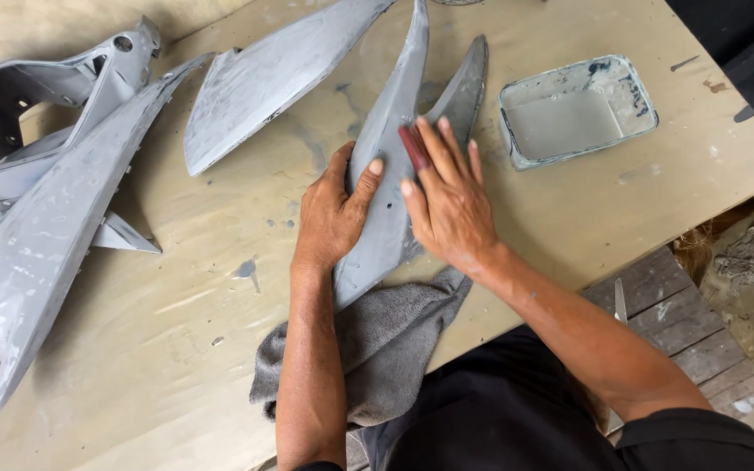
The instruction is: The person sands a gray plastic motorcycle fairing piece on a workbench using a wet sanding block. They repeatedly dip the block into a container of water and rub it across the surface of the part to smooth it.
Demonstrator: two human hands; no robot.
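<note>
Nearest you, a grey cloth (377, 344) hangs over the edge of the surface (176, 349), tucked under the near tip of the long grey panel (386, 218) you are working on. Your left hand (332, 214) lies spread over the panel's left edge, thumb across its face, pinning it down without closing around it. Your right hand (447, 205) presses flat on the panel with fingers extended, trapping a small reddish-brown sanding piece (414, 146) beneath them. The panel looks dull and evenly grey under your hands, so the rubbing seems well along here, though its far tip and darker inner flange may need more; that is a judgement only. Just right of it sits a shallow rectangular tray (578, 109) of cloudy grey water. Further left lie another pointed panel (263, 78) and larger grey bodywork pieces (45, 201). The surface is pale, stained plywood; worn wooden planks (674, 314) and rough ground show at the right.
</note>
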